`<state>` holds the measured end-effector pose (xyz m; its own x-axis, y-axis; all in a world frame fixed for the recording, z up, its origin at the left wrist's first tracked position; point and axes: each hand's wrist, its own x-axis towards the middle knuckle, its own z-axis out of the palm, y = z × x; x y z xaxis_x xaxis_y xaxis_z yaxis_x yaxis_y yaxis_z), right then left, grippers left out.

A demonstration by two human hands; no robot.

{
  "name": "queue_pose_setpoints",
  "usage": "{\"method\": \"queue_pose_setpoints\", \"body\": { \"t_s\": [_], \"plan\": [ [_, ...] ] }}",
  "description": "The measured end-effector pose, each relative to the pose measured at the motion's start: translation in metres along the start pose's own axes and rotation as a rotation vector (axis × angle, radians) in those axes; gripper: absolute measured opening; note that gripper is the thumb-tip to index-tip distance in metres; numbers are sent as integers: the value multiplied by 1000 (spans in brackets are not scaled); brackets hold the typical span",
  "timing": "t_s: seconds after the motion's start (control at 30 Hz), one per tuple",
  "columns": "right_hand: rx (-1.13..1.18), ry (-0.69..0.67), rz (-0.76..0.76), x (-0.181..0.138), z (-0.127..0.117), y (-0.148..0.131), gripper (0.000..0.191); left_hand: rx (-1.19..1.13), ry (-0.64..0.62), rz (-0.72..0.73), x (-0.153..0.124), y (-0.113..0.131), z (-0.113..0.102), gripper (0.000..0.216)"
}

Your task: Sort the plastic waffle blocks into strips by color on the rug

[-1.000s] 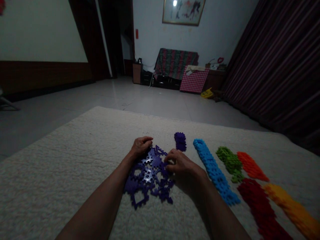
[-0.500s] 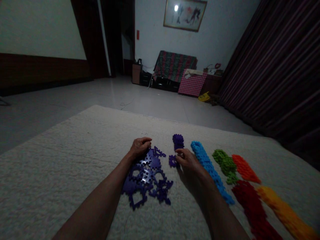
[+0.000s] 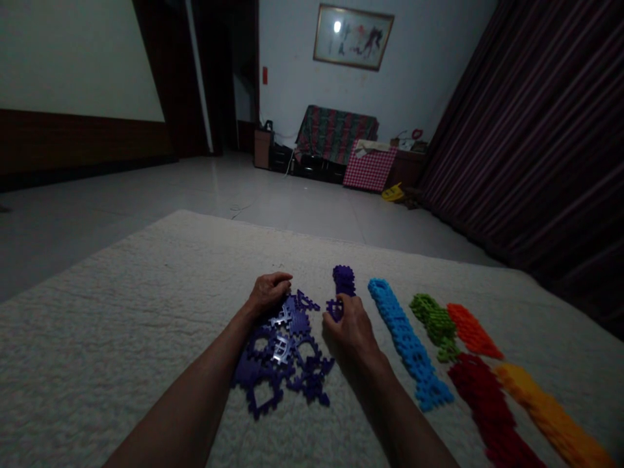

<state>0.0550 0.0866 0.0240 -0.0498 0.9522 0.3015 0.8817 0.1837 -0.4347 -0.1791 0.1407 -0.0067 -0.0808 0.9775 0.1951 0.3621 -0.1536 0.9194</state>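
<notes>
The right hand [image 3: 351, 322], thumb and fingers nearly closed, pinches a small toothed purple plastic piece [image 3: 334, 307] at its ten-to-eleven o'clock. Just beyond, near twelve, lies a short purple plastic row [image 3: 344, 278], long axis roughly twelve-to-six, nearer this hand. The left hand [image 3: 270, 290], loosely curled, borders the scattered purple toothed plates [image 3: 299, 323] at their eleven; I cannot tell whether it grips any.

The right hand [image 3: 355, 325] partly covers a purple piece [image 3: 330, 305], and the bottom edge crops the red row [image 3: 487, 403].
</notes>
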Motion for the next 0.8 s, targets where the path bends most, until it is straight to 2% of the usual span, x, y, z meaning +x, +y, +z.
{"method": "queue_pose_setpoints", "body": {
  "t_s": [0.13,0.23,0.4,0.6,0.8],
  "plan": [
    [87,288,-70,18,9,23,45,5,3,-7,0,2,0,44],
    [112,385,-119,29,15,35,42,-2,3,-6,-1,4,-1,43],
    [104,392,-154,35,22,44,41,14,10,4,-1,3,-2,42],
    [94,399,-113,30,20,41,49,4,11,-2,1,0,-2,43],
    [189,441,-201,22,13,28,33,-23,2,-11,-2,4,-2,42]
  ]
}}
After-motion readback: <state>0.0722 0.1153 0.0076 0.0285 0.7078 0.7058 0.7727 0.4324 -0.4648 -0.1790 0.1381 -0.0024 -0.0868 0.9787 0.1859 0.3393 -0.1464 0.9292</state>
